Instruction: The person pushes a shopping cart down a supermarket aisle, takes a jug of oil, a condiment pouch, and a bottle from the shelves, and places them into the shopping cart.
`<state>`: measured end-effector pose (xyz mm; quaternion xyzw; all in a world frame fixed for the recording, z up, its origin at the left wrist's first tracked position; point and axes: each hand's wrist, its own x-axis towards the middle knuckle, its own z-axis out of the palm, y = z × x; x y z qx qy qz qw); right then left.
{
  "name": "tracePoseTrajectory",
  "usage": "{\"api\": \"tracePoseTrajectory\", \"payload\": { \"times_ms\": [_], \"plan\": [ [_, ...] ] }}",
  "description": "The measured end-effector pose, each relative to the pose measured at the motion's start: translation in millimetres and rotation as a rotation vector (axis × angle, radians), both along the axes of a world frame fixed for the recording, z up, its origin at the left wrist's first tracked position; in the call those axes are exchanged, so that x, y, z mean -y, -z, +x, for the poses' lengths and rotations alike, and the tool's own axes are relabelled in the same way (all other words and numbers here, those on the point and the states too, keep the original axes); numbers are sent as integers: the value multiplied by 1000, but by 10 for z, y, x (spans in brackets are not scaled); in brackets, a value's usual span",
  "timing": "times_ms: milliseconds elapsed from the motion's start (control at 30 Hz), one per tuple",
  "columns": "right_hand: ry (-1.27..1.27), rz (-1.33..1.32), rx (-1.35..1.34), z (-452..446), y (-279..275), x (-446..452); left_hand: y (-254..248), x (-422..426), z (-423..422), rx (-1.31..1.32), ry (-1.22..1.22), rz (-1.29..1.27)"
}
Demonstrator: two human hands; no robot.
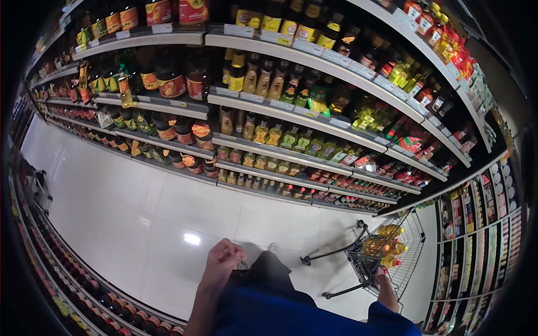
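My left hand [225,261] is closed in front of my body, fingers curled together. A small dark, shiny thing [242,265] shows at its fingertips, too small to name. To the right, my right hand [384,284] is closed on the handle of a wire shopping cart [413,246]; the fingers partly hide the handle. Inside the cart's basket stand large bottles of yellow oil [376,244], some with red or yellow caps. Between my hands, my dark trouser leg and a light shoe [274,247] show over the floor.
A long shelf unit [269,103] ahead carries bottles and jars on several levels. Another packed shelf [476,241] rises beyond the cart on the right. Bottles line the shelf [120,308] at lower left. Shiny white floor tiles [140,207] run between the shelves.
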<state>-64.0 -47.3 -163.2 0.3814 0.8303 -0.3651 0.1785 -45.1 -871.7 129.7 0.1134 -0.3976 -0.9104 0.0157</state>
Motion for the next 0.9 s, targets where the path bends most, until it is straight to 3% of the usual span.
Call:
{"api": "tracePoseTrajectory", "payload": {
  "times_ms": [100, 133, 167, 300, 467, 567, 667, 767, 900],
  "plan": [
    [57, -144, 135, -252, -767, 929, 12, 98, 95, -24, 5, 23],
    [-46, -54, 78, -318, -899, 1145, -17, 115, 122, 2, 11, 5],
    [-28, -156, 97, -339, 18, 304, -65, 106, 145, 28, 18, -15],
    [34, -336, 166, -669, -424, 1282, -10, 123, 174, 0, 26, -19],
    [25, -578, 194, -846, -613, 1861, 5, 238, 114, 39, 39, -53],
    [212, -414, 252, -1039, -804, 2463, 16, 362, 45, 65, 5, -60],
    [259, -687, 336, -1192, -709, 2497, 49, 513, -106, 115, 10, -76],
    [235, -519, 205, -1310, -610, 2795, -34, 651, -372, 147, 30, -62],
    [260, -562, 125, -1431, -478, 3004, -50, 842, -776, 109, 82, -96]
  ]
}}
